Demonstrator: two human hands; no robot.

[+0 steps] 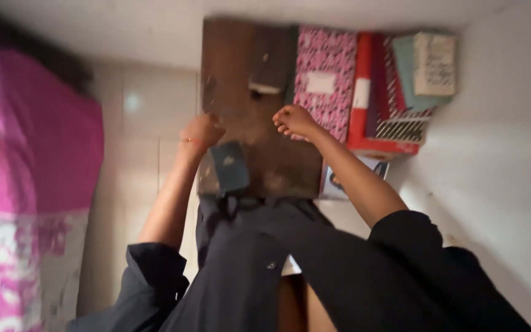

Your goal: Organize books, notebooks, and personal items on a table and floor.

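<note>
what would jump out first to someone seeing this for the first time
The eye lands first on the dark, worn wooden board at centre, with the left hand at its left edge and the right hand resting on it in a loose fist. Just right of it a pink patterned notebook and a red box stacked with books stand out against the pale wall. A bright magenta cloth fills the left side.

The person wears a loose black garment with sleeves pushed up to about the elbows, so both forearms are bare. A small round button point(271, 265) sits on the dark front of the garment, and the cloth lies in soft folds over the lap. The left hand point(201, 130) has a thin reddish thread point(190, 141) round its wrist; the right hand point(294, 120) and its wrist are bare.
</note>
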